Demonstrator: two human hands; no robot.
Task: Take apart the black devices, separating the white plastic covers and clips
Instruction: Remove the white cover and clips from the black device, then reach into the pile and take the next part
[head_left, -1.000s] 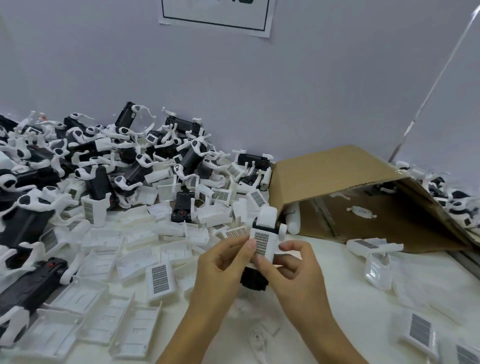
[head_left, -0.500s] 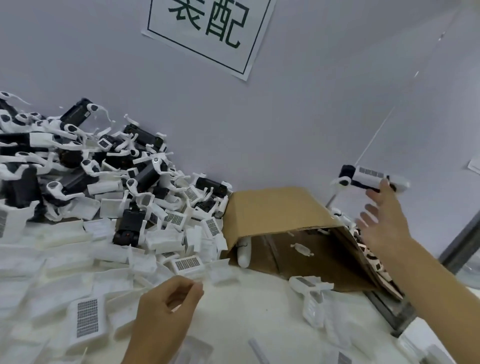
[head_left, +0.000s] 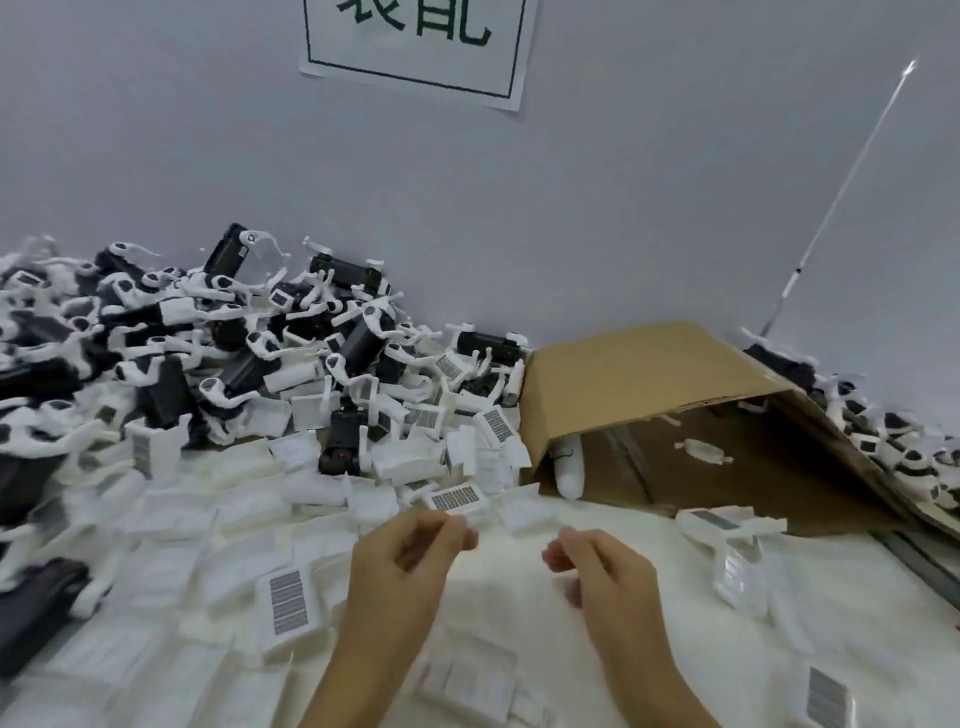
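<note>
white table (head_left: 519, 597) under devices (head_left: 358, 343), covers (head_left: 171, 525), box (head_left: 639, 379)

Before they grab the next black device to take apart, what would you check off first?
1. Left hand free: ok, fingers loosely curled, nothing seen in it.
2. Right hand free: ok, though blurred.
3. Devices left in the pile: ok, many with white clips still on.
4. One near enough to reach: cannot tell; the closest device lies beyond the loose covers.
5. Box has room: ok, nearly empty.
</note>
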